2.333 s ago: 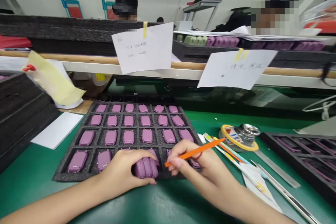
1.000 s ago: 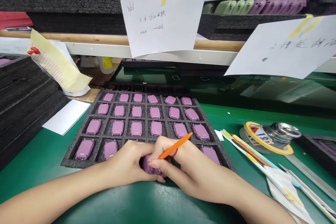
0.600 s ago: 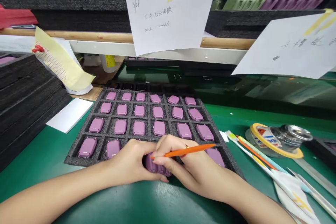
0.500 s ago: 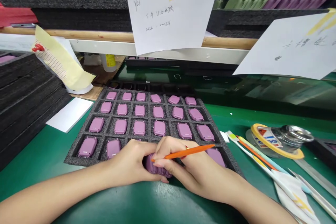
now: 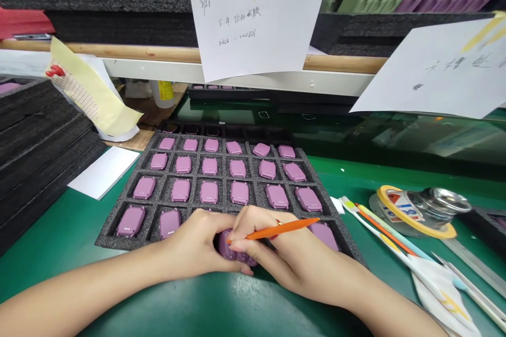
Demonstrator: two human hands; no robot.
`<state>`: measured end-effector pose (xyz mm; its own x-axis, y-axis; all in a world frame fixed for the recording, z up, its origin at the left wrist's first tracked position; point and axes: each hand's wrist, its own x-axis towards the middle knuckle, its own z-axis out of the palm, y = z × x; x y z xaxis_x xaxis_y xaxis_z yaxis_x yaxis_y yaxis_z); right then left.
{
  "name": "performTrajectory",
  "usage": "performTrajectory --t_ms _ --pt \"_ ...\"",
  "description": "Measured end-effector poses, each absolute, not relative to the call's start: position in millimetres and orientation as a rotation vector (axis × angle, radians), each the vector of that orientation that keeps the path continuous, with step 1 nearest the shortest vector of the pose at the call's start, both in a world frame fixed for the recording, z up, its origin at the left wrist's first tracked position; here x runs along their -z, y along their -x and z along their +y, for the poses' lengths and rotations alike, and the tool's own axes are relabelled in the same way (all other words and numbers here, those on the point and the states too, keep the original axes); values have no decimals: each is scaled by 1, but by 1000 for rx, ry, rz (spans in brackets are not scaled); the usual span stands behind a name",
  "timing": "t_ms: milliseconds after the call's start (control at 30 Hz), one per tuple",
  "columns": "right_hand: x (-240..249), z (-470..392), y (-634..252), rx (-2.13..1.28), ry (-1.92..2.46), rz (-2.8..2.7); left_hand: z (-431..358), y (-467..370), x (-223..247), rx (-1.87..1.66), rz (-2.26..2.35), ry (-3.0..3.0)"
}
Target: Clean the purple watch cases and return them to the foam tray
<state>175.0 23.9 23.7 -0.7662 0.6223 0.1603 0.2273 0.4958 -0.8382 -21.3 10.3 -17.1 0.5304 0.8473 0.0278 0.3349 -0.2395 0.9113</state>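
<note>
My left hand (image 5: 201,245) is closed round a purple watch case (image 5: 224,246), its thumb and fingers on either side, at the front edge of a black foam tray (image 5: 155,229). Pinched in my right hand (image 5: 276,253) is a slim orange pointed stick (image 5: 286,227), whose lower tip touches the case near its edge. My fingers hide part of the case. Similar purple watch cases (image 5: 209,192) lie in rows in the tray's compartments, some of them turned askew. Both hands cover part of the front row.
At right are a glass bottle with a metal cap (image 5: 419,210), a toothbrush (image 5: 375,237), a white cloth (image 5: 438,279) and tweezers (image 5: 470,287). Stacked foam trays (image 5: 39,158) stand at left beside a white paper pad (image 5: 105,171). Handwritten sheets (image 5: 256,26) hang from the shelf above.
Almost nothing differs. The orange stick's upper end has shifted very slightly left, and the whole view has moved a little; both hands keep their hold.
</note>
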Motion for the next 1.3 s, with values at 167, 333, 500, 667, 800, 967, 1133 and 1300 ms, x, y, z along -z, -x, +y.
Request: performTrajectory --t_ms 167,333,500,667,800,967,1133,1300 --pt "-25 22 -174 -1253 740 -2279 10 23 17 -653 973 -1822" --pt "-24 23 -173 -1238 748 -2155 9 24 17 -654 961 -1820" --pt "-24 22 -173 -1164 806 -2239 10 23 16 -634 991 -1814" --pt "-27 21 -170 -1099 803 -2241 10 22 16 -642 951 -1790" --pt "-30 17 -168 -1076 812 -2245 9 23 18 -651 936 -1794" --pt "-27 15 -168 -1074 839 -2234 10 23 19 -649 959 -1834" --pt "-25 16 -168 -1079 818 -2224 10 22 17 -671 924 -1816" --pt "-26 16 -168 -1092 832 -2243 10 22 17 -684 924 -1799"
